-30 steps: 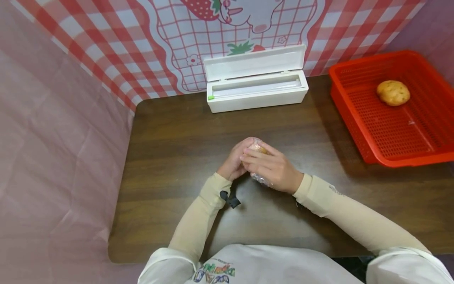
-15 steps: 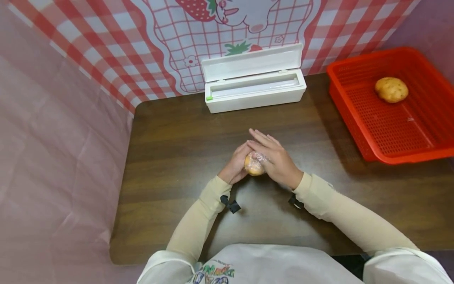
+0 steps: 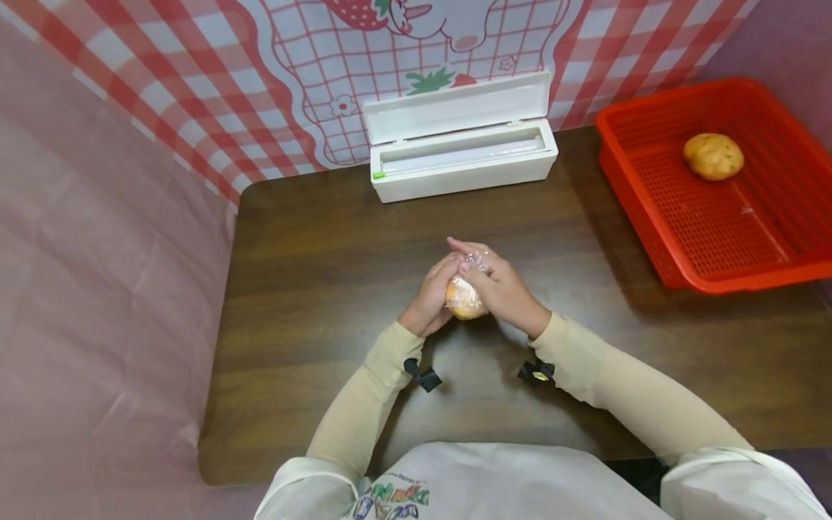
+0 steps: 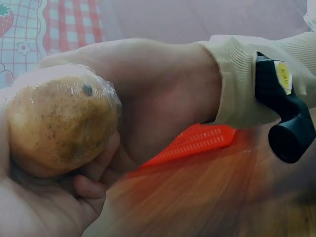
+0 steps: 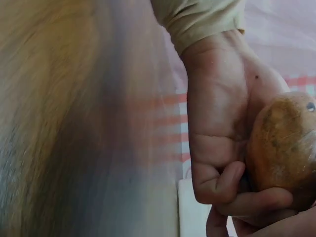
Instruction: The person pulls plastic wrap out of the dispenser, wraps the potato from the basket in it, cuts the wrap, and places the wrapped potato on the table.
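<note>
A potato wrapped in clear plastic wrap is held between both hands above the table's middle. My left hand cups its left side, and in the right wrist view the left palm lies along the potato with curled fingers below. From the other side my right hand grips it, thumb over the wrap and fingers round the far end. Crinkled plastic wrap shows near the right fingers. In the left wrist view, film clings smoothly over the potato, which has a dark spot.
A white plastic-wrap box with its lid raised stands at the table's back edge, a roll inside. To the right, a red basket holds an unwrapped potato. Checked cloth hangs behind the brown table.
The potato has turned so its near end shows beneath the hands. My right hand lifted off with straighter fingers, then closed round the far end, its thumb on the wrap. My left hand kept its hold.
</note>
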The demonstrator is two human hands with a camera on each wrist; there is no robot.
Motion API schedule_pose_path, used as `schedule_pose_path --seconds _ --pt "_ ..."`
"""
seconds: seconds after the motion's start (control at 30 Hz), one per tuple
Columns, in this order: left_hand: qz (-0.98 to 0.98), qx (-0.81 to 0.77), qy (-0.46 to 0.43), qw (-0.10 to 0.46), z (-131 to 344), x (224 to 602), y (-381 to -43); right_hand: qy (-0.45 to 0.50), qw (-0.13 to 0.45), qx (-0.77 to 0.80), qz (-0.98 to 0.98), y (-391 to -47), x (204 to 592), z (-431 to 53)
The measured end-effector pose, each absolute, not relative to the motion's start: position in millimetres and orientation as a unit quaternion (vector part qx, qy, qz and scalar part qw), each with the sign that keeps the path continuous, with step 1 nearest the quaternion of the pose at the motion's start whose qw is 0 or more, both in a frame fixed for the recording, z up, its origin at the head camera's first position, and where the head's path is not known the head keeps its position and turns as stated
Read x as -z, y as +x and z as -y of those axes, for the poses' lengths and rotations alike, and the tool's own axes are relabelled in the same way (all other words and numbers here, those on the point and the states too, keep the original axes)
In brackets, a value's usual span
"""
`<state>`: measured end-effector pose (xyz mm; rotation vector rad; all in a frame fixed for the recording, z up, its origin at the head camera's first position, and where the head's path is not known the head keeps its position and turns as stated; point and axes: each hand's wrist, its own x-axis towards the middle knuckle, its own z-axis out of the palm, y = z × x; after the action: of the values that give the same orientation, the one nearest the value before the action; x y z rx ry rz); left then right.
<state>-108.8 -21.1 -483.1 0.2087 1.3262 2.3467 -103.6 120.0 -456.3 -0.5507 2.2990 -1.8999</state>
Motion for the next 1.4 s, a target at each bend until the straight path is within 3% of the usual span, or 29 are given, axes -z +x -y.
schedule_pose_path --seconds 0.33,0.53,0.77,0.97,1.4 --pt "-0.453 -0.86 0.075 0.224 18 485 -104 -0.107 0.156 0.743 -0.642 -111 461 -126" --pt "-0.443 -0.866 0.083 0.218 18 492 -101 -0.078 0.187 0.771 -0.603 -111 465 -128" --pt "-0.433 -0.867 0.132 0.209 19 501 -99 -0.09 0.199 0.775 -0.592 -111 467 -130" --pt "-0.425 -0.855 0.17 0.242 21 502 -98 -0.139 0.225 0.78 -0.567 -112 470 -136" --pt "-0.414 -0.846 0.195 0.273 24 505 -99 -0.208 0.16 0.738 -0.621 -116 475 -136"
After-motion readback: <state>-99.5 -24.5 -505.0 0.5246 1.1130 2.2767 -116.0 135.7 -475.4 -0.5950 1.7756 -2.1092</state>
